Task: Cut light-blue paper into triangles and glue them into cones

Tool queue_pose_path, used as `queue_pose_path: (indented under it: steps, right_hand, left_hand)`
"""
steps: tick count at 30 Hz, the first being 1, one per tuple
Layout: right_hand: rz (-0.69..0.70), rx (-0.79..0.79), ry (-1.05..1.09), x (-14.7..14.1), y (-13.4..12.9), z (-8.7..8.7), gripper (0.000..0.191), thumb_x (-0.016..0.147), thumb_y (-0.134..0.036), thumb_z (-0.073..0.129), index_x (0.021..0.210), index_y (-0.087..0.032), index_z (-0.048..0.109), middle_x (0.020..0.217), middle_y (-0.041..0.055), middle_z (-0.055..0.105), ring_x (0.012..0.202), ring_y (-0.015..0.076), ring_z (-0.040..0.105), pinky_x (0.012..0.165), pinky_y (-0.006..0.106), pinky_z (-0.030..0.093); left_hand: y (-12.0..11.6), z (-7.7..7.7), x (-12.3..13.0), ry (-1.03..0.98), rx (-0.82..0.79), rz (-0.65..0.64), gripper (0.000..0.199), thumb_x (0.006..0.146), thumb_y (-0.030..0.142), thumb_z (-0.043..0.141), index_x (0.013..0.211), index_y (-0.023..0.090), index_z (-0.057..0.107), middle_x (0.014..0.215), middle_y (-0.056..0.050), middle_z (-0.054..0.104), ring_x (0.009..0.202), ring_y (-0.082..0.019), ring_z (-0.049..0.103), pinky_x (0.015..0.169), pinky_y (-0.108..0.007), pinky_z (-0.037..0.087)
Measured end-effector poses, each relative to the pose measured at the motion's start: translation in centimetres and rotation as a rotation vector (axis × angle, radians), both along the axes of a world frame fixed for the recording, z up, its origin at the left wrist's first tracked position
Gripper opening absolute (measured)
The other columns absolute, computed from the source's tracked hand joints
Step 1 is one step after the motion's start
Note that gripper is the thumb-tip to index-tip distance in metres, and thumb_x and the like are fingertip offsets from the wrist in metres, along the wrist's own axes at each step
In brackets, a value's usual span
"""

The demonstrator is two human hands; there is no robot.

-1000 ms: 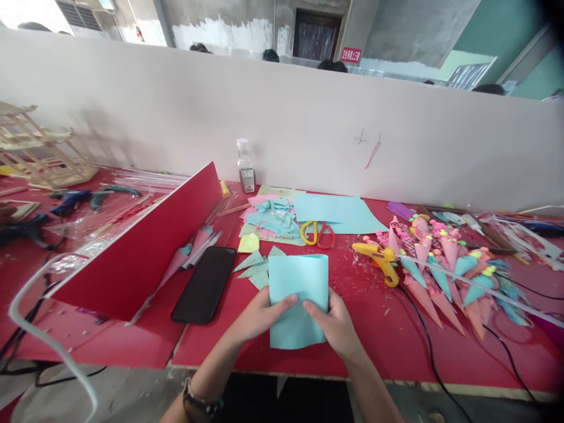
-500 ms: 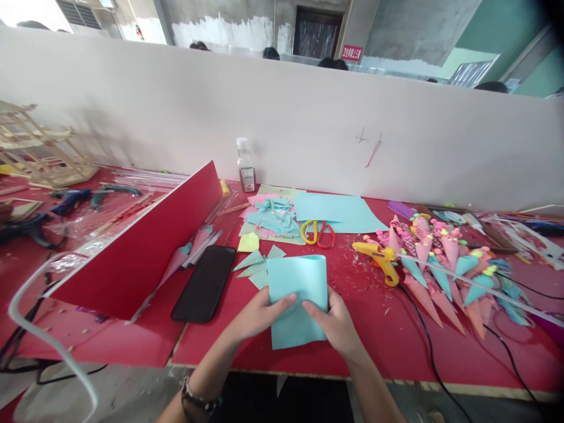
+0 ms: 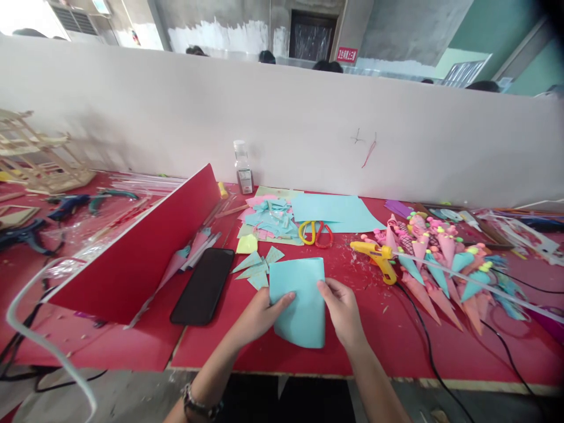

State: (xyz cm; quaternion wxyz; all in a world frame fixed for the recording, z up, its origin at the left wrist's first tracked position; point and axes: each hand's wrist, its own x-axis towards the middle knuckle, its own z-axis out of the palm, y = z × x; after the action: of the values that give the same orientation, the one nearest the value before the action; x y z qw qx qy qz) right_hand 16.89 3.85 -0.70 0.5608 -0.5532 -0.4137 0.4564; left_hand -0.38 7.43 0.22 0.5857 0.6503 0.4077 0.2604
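Note:
A folded light blue paper [image 3: 298,314] is held upright over the red table's front part. My left hand [image 3: 263,311] grips its left edge, thumb on the near face and fingers hidden behind. My right hand [image 3: 341,305] pinches its right edge near the upper corner, between thumb and bent fingers. Just behind the paper lie pale green patterned triangles [image 3: 254,269]. Farther back, scissors with yellow and red handles [image 3: 316,233] rest by a heap of blue and pink scraps [image 3: 273,217] and a flat blue sheet [image 3: 337,212].
A black phone [image 3: 203,286] lies left of my hands, beside a red upright board [image 3: 145,252]. To the right are a yellow glue gun [image 3: 376,258] with its cord and a pile of pink and blue cones [image 3: 445,258]. A bottle [image 3: 243,167] stands at the white partition [image 3: 282,123].
My right hand has slid up the paper's right edge, its thumb moving off the front face to near the corner. My left hand keeps its hold. The whole view has shifted slightly.

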Motion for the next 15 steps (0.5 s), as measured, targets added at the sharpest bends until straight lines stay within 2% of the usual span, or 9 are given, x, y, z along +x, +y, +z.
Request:
queue_pose_path:
  steps: [3,7,11,15]
  right_hand:
    - [-0.065,0.044,-0.075,0.18,0.21,-0.02,0.033,0.078,-0.042,0.054,0.058,-0.016,0.047,0.055,-0.004,0.04,0.054,0.009,0.034,0.049,0.02,0.03]
    - [-0.046,0.084,-0.157,0.33,0.51,0.18,0.032,0.08,-0.042,0.051,0.061,-0.017,0.046,0.057,-0.0039,0.036,0.056,0.0093,0.033,0.05,0.02,0.029]
    - [0.054,0.091,-0.162,0.47,0.74,-0.03,0.033,0.081,-0.045,0.048,0.063,-0.017,0.046,0.058,-0.0037,0.036,0.056,0.0098,0.034,0.05,0.02,0.03]
    - [0.173,0.023,-0.168,0.22,0.48,-0.71,0.039,0.08,-0.051,0.045,0.062,-0.017,0.049,0.057,-0.0024,0.041,0.055,0.0108,0.036,0.05,0.022,0.032]
  left_hand:
    - [-0.02,-0.03,-0.05,0.01,-0.011,0.005,0.042,0.081,0.048,0.046,0.096,0.011,0.058,0.094,-0.008,0.065,0.085,-0.023,0.059,0.072,-0.031,0.049]
    - [-0.11,0.1,-0.03,0.02,0.008,0.022,0.042,0.082,0.047,0.045,0.099,0.011,0.059,0.095,-0.008,0.066,0.085,-0.023,0.06,0.071,-0.031,0.05]
    - [-0.09,0.25,-0.1,0.059,0.104,0.109,0.038,0.082,0.044,0.046,0.1,0.013,0.06,0.095,-0.007,0.067,0.085,-0.023,0.061,0.075,-0.032,0.049]
    - [-0.01,0.28,-0.26,0.089,0.165,0.175,0.039,0.082,0.043,0.046,0.105,0.014,0.058,0.093,-0.007,0.067,0.086,-0.024,0.061,0.072,-0.031,0.049]
